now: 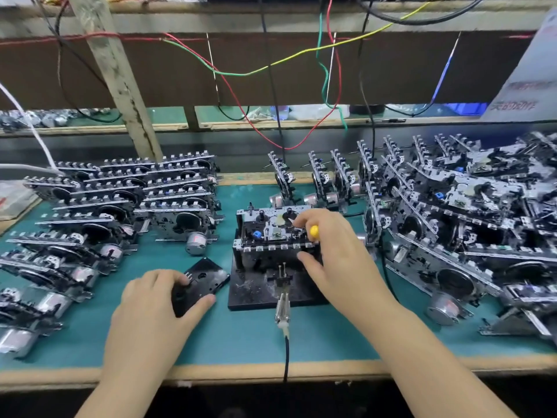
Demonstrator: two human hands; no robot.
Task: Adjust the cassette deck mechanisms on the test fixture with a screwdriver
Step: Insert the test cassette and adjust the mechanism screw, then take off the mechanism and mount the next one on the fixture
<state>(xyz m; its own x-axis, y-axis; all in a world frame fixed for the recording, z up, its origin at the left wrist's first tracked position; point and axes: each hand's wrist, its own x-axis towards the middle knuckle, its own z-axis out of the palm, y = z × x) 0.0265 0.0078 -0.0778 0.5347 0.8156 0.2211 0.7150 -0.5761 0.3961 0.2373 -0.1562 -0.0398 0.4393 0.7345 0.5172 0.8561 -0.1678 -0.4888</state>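
A cassette deck mechanism (272, 229) sits on the black test fixture (251, 289) in the middle of the green mat. My right hand (334, 254) grips a screwdriver with a yellow handle (314, 231); its tip is hidden among the parts on the mechanism's right side, and the thumb rests on the mechanism's front edge. To the left of the fixture, a black cassette (202, 282) lies on the mat with my left hand (153, 309) holding it, fingers on top and thumb along its near edge.
Stacked mechanisms (126, 200) fill the left of the bench. A larger pile (458, 215) fills the right. A metal clip on a black cable (282, 309) lies at the fixture's front. Loose wires (271, 67) hang above. Bare mat (241, 336) lies between my arms.
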